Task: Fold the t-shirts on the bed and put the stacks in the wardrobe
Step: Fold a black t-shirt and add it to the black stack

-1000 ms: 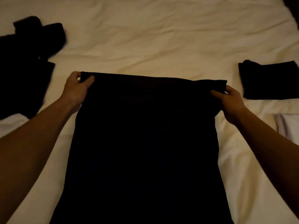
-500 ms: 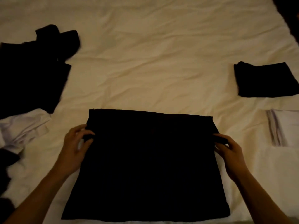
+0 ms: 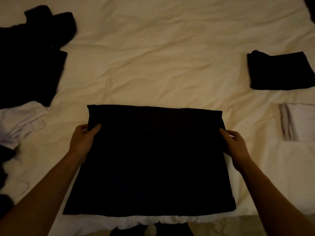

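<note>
A black t-shirt (image 3: pixel 153 159), partly folded into a rectangle, lies flat on the white bed sheet (image 3: pixel 153 65) near the bed's front edge. My left hand (image 3: pixel 83 140) pinches its left edge near the far corner, thumb on top of the cloth. On the opposite side my right hand (image 3: pixel 236 145) grips the right edge, fingers curled around the fabric. A folded black t-shirt (image 3: pixel 279 72) sits at the right, and a folded white one (image 3: pixel 298 123) lies just in front of it.
A heap of unfolded black garments (image 3: pixel 30 62) covers the far left of the bed. A crumpled white garment (image 3: pixel 20 125) lies below it. The bed's front edge (image 3: pixel 170 222) runs along the bottom, with floor and dark legs beyond.
The raised far edge of the black t-shirt came down toward me and now lies flat. Both hands slid from its top corners to its side edges.
</note>
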{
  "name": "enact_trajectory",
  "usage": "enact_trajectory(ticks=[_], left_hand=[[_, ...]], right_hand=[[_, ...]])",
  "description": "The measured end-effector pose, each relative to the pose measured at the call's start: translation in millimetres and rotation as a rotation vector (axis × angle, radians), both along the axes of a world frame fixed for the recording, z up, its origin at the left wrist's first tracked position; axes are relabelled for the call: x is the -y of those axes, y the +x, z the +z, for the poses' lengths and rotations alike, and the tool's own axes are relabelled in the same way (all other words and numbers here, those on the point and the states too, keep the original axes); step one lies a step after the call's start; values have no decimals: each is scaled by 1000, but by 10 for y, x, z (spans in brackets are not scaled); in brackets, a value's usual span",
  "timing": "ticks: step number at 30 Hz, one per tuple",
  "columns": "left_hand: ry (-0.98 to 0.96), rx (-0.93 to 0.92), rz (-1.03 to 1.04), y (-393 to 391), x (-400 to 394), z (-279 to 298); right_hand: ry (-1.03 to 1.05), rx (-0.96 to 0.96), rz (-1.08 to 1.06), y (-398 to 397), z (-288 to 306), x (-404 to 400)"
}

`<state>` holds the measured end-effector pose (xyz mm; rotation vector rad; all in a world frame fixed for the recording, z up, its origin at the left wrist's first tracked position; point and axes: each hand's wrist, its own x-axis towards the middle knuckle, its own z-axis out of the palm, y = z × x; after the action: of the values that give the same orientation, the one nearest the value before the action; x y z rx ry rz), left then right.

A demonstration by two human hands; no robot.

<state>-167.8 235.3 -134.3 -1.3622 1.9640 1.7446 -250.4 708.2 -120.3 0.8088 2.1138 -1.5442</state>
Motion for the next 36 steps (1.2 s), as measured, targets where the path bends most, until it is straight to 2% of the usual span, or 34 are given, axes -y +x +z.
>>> enact_trajectory(ticks=[3,7,10,14,16,18,20,23,25,27,29,33,36], left_hand=[[-133,18,-49,-99,-28,-59],[-189,-52,27,67,-105,-60],[-202,-27,-8,211,-157,-99],[-300,21,-126,229,-252,-59],[-403,9,-148,171,-262,-24],[-690,-46,-234,81,-256,-25],[-972,-119,-372,-60,-347,-4],[-1134,-334,-677,-371,-689,12],[-1162,-396,-909,-515,-952,-97],[-1152,-300,-1059,-559,-1065,-257],[-1129,-147,-1042,-534,-959,-408],[-1138,32,-809,-350,-489,-566],[-1108,85,-705,-263,-334,-577]], right_hand=[[236,24,181,-35,-63,92],[363,-92,178,173,-78,154],[339,-96,130,308,-93,194],[153,-7,17,264,-84,145],[203,-13,52,128,-65,124],[457,-108,157,-36,-79,150],[700,-303,236,-182,-76,255],[842,-637,378,-310,-79,593],[874,-757,562,-300,-169,883],[915,-671,816,-214,-360,1055],[953,-536,899,-162,-540,976],[1047,-433,799,-157,-687,430],[1044,-295,704,-153,-690,218]])
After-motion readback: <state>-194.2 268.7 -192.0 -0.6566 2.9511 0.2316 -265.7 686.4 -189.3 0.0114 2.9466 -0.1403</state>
